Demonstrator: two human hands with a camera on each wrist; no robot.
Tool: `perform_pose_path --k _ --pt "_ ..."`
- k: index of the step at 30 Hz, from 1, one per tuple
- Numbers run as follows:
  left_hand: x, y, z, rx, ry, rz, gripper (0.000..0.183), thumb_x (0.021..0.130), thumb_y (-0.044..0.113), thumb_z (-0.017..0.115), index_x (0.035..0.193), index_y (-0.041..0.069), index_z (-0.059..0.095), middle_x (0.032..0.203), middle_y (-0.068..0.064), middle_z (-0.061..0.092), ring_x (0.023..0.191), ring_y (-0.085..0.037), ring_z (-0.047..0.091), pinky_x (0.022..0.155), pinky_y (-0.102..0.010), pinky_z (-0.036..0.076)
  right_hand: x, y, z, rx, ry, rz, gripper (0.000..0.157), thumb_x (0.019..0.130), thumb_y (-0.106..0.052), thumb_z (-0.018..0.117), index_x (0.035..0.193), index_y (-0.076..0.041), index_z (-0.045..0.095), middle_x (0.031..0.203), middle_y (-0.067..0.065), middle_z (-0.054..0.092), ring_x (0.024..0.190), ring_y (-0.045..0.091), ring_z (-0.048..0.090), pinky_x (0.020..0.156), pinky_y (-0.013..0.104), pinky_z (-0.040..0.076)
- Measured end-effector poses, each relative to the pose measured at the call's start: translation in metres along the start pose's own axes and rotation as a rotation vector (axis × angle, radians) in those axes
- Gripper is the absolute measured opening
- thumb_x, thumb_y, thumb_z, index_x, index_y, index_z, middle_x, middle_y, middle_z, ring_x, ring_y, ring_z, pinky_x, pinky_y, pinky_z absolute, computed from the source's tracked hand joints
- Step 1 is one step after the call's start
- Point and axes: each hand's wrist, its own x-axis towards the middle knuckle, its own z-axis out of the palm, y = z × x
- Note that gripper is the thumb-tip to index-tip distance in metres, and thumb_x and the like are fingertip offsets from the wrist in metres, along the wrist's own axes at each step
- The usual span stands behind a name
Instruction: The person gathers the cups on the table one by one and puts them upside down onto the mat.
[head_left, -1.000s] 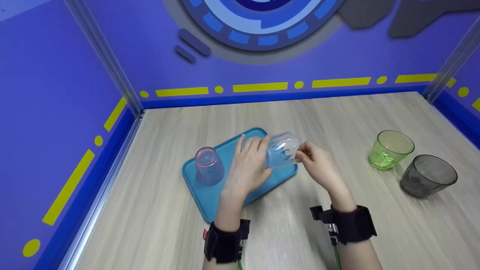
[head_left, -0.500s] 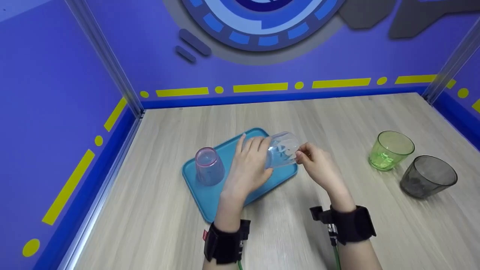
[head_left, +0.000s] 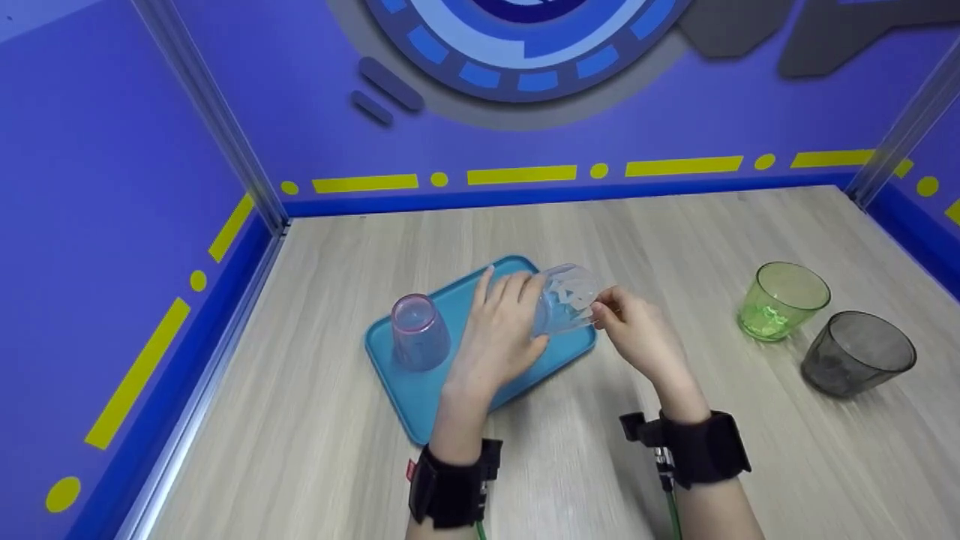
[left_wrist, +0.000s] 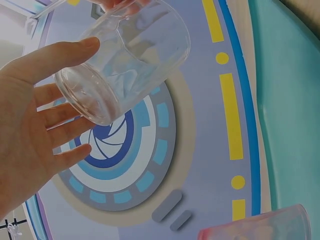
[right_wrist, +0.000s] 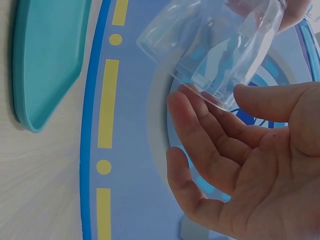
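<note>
A clear drinking glass [head_left: 568,300] lies tilted in the air over the right end of a blue tray [head_left: 422,401]. My left hand [head_left: 491,337] holds it at the thick base, thumb on one side and fingers on the other, as the left wrist view shows. At the opposite end my right hand [head_left: 643,334] pinches the rim of the glass [right_wrist: 215,55] between thumb and fingers. An upside-down glass with a pink-tinted base [head_left: 418,334] stands on the tray, left of my left hand.
A green glass [head_left: 781,301] and a dark grey glass [head_left: 856,356] stand upright on the wooden table [head_left: 712,247] to the right. Blue printed panels [head_left: 487,142] wall in the back and sides. A black strap with a cable circles each wrist.
Both hands stay nearly in place. The highlights on the clear glass shift, and it tips slightly between them. The other glasses and the tray have not moved.
</note>
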Motion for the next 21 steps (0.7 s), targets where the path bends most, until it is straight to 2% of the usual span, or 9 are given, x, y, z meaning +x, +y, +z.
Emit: perform_pose_path --k 11,21 --pt "-0.0005 0.0002 -0.0003 -0.013 0.029 0.02 0.066 0.07 0.034 0.076 0.126 0.01 0.051 0.121 -0.007 0.056 0.114 -0.021 0.051 0.11 -0.044 0.023 0.0017 0.0025 0.004 0.0 -0.003 0.001 0.025 0.095 -0.017 0.046 0.105 0.002 0.058 0.09 0.014 0.064 0.083 0.027 0.063 0.072 0.04 0.049" --pt "-0.0005 0.0009 -0.0015 -0.018 0.048 0.036 0.064 0.071 0.033 0.076 0.126 0.01 0.051 0.121 -0.007 0.056 0.114 -0.021 0.052 0.11 -0.043 0.023 0.0038 0.0036 0.007 0.021 -0.011 0.018 0.026 0.095 -0.015 0.046 0.107 0.004 0.059 0.097 0.016 0.065 0.086 0.027 0.062 0.075 0.04 0.049"
